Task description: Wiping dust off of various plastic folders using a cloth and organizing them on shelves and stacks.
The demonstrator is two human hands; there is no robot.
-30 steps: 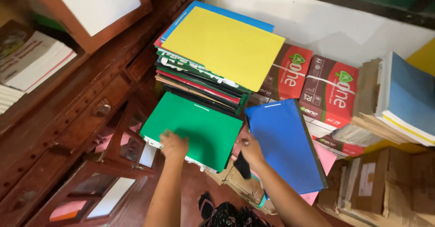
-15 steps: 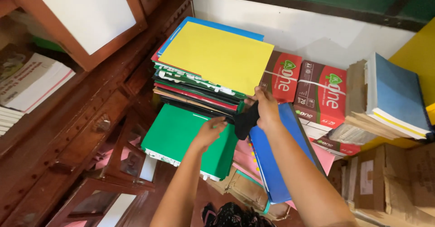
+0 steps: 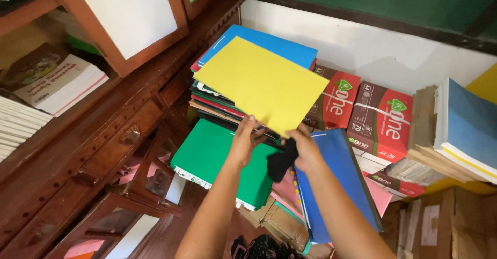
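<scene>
A person's two bare hands meet at the near edge of a yellow folder (image 3: 261, 83) that lies tilted on top of a tall stack of folders (image 3: 217, 106) piled against a white wall (image 3: 373, 47). The left hand (image 3: 243, 141) has its fingers closed on the folder's lower edge, thumb side up. The right hand (image 3: 305, 148) grips the same edge just beside it, and a crumpled black cloth (image 3: 281, 163) is clenched in that hand's fingers as well. A blue folder (image 3: 269, 44) shows directly beneath the yellow one, its far corner sticking out toward the wall.

Below the hands, a green folder (image 3: 217, 155) lies flat on a lower pile, and a dark blue folder (image 3: 341, 181) leans just to its right, over pink sheets (image 3: 380, 197). Red paper-ream boxes (image 3: 362, 109) stand along the wall behind the stack, next to a heap of worn books topped by a light blue cover (image 3: 466, 129). Brown cardboard cartons (image 3: 455, 228) sit at the lower right. A dark wooden cabinet (image 3: 93, 150) with a white-panelled door (image 3: 134, 16) runs down the left side, and stacks of booklets (image 3: 52, 85) rest on its shelf.
</scene>
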